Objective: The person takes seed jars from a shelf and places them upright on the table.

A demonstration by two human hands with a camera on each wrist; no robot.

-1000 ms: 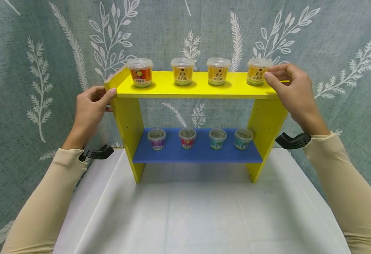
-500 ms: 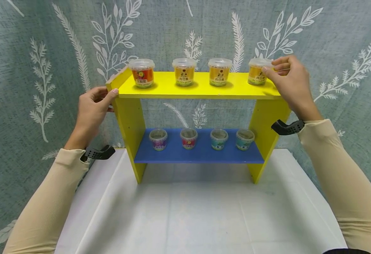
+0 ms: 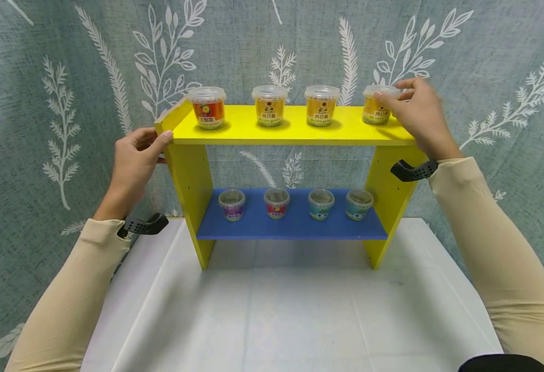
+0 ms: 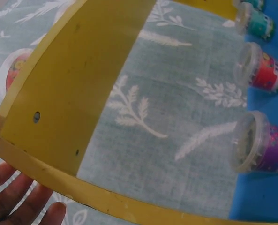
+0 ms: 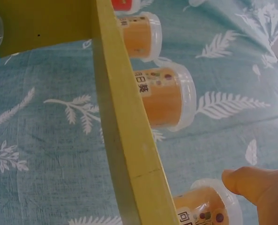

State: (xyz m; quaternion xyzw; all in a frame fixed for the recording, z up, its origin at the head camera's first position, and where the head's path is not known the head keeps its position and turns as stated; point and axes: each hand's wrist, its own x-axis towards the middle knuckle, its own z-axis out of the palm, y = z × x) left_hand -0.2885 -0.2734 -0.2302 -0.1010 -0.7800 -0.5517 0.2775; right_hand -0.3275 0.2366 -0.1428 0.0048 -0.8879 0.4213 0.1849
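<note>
Four lidded cups stand upright along the yellow top shelf (image 3: 295, 129); the rightmost cup (image 3: 376, 106), at the shelf's right end, lies directly under the right hand (image 3: 418, 121), whose fingers curl round its lid. Its long axis is vertical, lid up. At the shelf's left end, the left hand (image 3: 134, 163) grips the corner edge, far from that cup.

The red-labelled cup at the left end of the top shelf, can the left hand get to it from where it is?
Probably yes: the left hand grips the shelf's corner just below the red-labelled cup, with nothing between them.
</note>
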